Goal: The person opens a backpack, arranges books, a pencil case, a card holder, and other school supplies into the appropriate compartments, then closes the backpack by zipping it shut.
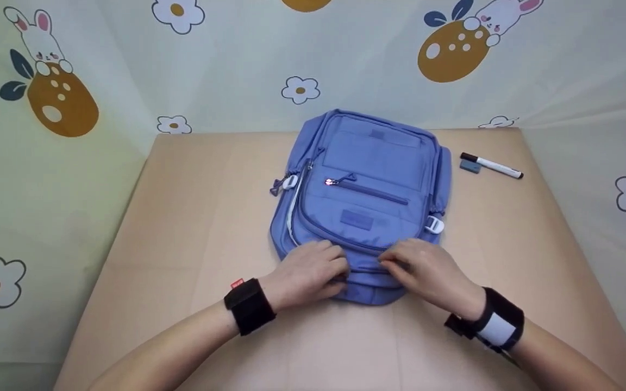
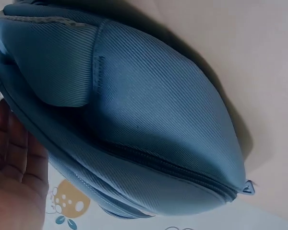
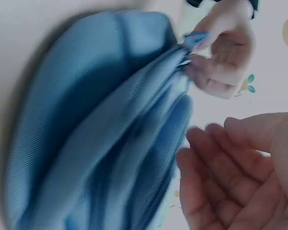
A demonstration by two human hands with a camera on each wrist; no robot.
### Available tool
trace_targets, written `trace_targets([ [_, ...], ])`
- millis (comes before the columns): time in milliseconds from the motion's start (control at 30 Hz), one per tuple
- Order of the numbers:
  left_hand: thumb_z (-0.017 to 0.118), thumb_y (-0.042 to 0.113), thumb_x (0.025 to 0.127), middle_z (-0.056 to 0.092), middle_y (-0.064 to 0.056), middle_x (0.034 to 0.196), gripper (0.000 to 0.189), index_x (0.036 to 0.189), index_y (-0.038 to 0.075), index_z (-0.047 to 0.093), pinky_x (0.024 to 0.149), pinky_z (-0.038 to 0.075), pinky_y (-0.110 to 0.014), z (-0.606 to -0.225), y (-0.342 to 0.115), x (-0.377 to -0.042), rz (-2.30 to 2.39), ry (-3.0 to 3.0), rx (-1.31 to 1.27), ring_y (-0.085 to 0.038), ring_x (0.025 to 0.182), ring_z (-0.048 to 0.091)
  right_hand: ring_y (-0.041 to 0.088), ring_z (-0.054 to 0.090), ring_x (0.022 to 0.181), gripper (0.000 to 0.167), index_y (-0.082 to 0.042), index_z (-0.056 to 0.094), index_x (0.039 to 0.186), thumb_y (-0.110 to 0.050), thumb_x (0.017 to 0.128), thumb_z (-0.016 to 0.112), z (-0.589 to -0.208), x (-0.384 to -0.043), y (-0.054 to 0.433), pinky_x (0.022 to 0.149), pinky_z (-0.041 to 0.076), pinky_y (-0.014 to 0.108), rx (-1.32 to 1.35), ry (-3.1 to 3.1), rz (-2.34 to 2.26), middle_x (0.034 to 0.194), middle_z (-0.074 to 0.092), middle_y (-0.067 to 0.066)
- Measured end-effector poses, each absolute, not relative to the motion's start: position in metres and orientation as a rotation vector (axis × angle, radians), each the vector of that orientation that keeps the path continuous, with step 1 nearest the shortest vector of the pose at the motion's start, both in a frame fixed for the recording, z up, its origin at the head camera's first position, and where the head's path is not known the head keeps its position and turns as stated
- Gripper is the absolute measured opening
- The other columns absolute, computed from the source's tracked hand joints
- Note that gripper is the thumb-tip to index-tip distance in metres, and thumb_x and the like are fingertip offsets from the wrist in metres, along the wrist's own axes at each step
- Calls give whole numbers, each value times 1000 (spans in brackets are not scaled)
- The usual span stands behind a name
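Observation:
A blue backpack (image 1: 373, 157) lies front-up on the table, its lower end towards me. My left hand (image 1: 313, 271) pinches the fabric at the bag's lower front edge; the right wrist view also shows this left hand (image 3: 225, 62) pinching beside a small blue tab (image 3: 197, 37). Loosely curved, my right hand (image 1: 427, 266) is at the lower right edge, and its fingers (image 3: 206, 158) come close to the fabric with nothing visible between them. Whether they touch it I cannot tell. A zip (image 2: 173, 167) runs along the bag's side in the left wrist view.
Right of the bag, a white marker (image 1: 495, 165) with a black cap lies beside a small blue-grey block (image 1: 470, 166). The tan tabletop (image 1: 210, 217) extends around the bag. A patterned cloth (image 1: 237, 54) hangs behind and at both sides.

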State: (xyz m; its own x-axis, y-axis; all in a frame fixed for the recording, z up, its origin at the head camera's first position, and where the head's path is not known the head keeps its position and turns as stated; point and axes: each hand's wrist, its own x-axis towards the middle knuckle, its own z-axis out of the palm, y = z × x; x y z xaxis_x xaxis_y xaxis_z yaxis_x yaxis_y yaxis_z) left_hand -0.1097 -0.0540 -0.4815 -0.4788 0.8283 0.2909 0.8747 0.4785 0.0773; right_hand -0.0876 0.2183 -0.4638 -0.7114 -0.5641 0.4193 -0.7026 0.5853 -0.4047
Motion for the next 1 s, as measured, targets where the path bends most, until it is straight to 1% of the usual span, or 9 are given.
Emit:
trace_targets([
  [67,79,34,87,59,5,95,22,94,20,64,69,45,-32,-483,-51,-109,-279,-2530,-1461,-17,85,54,14,68,85,13,-10,76,100,-7,88,79,-471,-87,222,73,57,33,1114,-2526,726,93,73,-2],
  [167,74,35,93,58,5,94,20,93,19,63,68,44,-32,-484,-47,-108,-258,-2552,-1434,-17,84,54,18,69,89,18,-8,76,102,-4,85,80,-481,-87,221,76,58,34,1166,-2472,597,97,73,1],
  [233,69,35,97,59,4,94,17,94,19,64,70,45,-32,-484,-47,-108,-284,-2561,-1422,-17,84,55,19,67,88,20,-7,76,103,-4,84,81,-487,-87,219,75,57,34,1177,-2453,538,97,71,2],
  [300,67,32,99,60,4,93,16,94,18,64,71,47,-31,-482,-49,-108,-335,-2568,-1406,-17,84,56,20,64,85,20,-6,77,103,-6,84,82,-491,-88,216,72,56,34,1174,-2445,493,95,68,2],
  [467,72,15,93,62,3,88,10,91,14,62,73,51,-32,-476,-60,-108,-492,-2577,-1326,-18,82,59,21,60,77,21,-3,77,102,-10,83,83,-498,-91,211,65,53,35,1173,-2412,400,90,63,4],
  [633,70,1,85,65,1,85,14,91,11,62,74,52,-33,-474,-64,-108,-575,-2582,-1288,-19,80,61,22,55,73,18,-2,76,99,-13,85,80,-500,-93,208,60,49,36,1178,-2359,312,87,61,5],
  [767,72,4,84,65,1,90,15,96,13,67,78,53,-35,-473,-63,-107,-542,-2619,-1272,-19,84,61,23,54,69,9,-3,73,90,-12,90,73,-501,-94,205,54,46,35,1179,-2294,220,83,60,5],
  [900,74,7,85,66,1,93,16,99,13,70,80,53,-35,-474,-64,-105,-553,-2654,-1262,-19,86,61,23,55,66,13,-5,67,80,-10,92,65,-503,-95,203,51,45,34,1161,-2264,196,78,59,4],
  [1000,75,7,84,66,2,91,15,96,13,68,79,52,-34,-475,-66,-105,-587,-2653,-1264,-18,85,61,23,55,64,15,-6,66,78,-10,92,64,-503,-96,202,49,45,34,1149,-2266,223,77,59,3],
])
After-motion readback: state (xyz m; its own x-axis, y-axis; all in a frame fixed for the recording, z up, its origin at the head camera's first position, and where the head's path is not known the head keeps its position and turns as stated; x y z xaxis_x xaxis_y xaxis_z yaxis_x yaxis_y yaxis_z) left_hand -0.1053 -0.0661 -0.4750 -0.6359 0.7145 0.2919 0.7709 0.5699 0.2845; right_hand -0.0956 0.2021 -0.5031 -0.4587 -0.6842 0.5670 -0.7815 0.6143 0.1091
